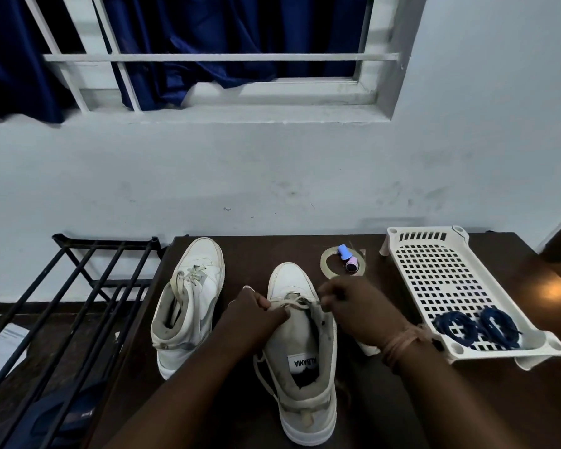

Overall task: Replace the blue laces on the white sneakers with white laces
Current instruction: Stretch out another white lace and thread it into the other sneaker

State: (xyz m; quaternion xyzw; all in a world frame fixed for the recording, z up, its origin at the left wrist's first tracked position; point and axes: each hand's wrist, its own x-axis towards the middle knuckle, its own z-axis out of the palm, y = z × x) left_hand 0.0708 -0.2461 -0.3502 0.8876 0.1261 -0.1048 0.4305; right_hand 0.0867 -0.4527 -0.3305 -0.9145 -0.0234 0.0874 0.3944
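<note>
Nearest the lens, two bare forearms reaching forward over the right-hand sneaker [305, 361], heel toward the camera, label showing inside the collar. Left hand [256, 314] curled at the sneaker's left eyelet row, pinching what looks like a pale lace end; right hand [350, 314] curled at the right eyelet row, fingertips closed on something thin there, too small to say whether lace tip or eyelet edge. Hands close together but apart, one to each side of the tongue, with a white lace [293, 303] crossing between them at the lowest eyelets only. Upper eyelets of this sneaker apparently bare; a loose pale lace length trailing down its left side. To the left, just beside it, the other sneaker [191, 306], toe away, already carrying white lace [191, 275] crossed at the front, upper part not clear. To the right, a white perforated tray [434, 270] holding the blue laces [476, 328] in two coils at its near end, well apart from both shoes. Beyond the hands, a tape roll [329, 265] and small blue and pink bits [348, 259] on the dark table [531, 400]; a black metal rack [78, 303] off the table's left edge. Judged from this: blue laces out of both shoes, first shoe largely relaced, second shoe only begun, most eyelets and any tying still to do.
</note>
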